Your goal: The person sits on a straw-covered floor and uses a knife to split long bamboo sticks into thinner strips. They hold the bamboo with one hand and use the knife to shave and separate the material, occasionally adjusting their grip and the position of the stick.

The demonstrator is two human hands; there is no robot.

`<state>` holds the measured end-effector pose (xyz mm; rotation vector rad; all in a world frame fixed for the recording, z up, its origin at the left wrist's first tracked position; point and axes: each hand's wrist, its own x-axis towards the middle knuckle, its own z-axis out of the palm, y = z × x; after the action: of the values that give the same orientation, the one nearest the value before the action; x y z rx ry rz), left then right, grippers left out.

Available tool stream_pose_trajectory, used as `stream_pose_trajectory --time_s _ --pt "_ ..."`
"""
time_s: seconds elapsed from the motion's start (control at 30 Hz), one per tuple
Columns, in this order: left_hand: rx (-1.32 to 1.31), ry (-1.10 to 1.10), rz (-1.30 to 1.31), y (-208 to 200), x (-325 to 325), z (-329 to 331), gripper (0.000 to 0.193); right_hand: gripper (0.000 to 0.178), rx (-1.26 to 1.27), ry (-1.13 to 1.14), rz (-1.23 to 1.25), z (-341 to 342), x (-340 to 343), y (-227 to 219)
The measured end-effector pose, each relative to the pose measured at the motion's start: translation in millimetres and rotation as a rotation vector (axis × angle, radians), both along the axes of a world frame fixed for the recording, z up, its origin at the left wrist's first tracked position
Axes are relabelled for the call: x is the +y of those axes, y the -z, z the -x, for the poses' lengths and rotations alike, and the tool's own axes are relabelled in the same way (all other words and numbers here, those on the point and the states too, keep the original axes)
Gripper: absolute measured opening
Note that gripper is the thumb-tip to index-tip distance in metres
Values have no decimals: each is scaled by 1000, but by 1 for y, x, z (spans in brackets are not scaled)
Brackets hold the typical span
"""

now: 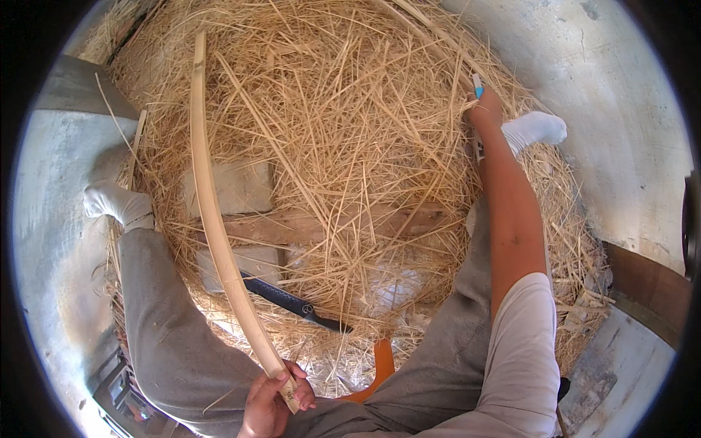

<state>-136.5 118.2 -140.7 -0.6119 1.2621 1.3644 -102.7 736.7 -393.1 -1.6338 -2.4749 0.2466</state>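
Note:
My left hand (pixel 272 400) grips the near end of a long pale split cane strip (pixel 210 204) that arcs away over the straw toward the top left. My right hand (pixel 485 108) reaches far out to the right edge of the straw heap (pixel 343 124) and is closed around a small tool with a blue and white handle (pixel 477 87). A dark-bladed knife (pixel 292 301) lies on the straw between my legs, just right of the strip. I sit with grey trousers and white socks, legs spread around the heap.
Pale wooden blocks (pixel 237 188) and a plank (pixel 292 225) lie half buried under the straw. An orange object (pixel 380 369) pokes out by my lap. Concrete floor (pixel 621 95) surrounds the heap; a brown board (pixel 650 281) stands at right.

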Motion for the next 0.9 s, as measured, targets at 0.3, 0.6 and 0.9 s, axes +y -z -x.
stream_pose_trajectory --time_s 0.3,0.6,0.9 --pt "-36 -12 -35 7 -6 0 31 44 243 -102 -310 57 -1 -51" --pt "-72 45 -11 13 14 6 27 65 64 21 340 0 78 7" --pt "-270 -224 149 12 14 -13 17 71 112 145 -129 -4 60 6"
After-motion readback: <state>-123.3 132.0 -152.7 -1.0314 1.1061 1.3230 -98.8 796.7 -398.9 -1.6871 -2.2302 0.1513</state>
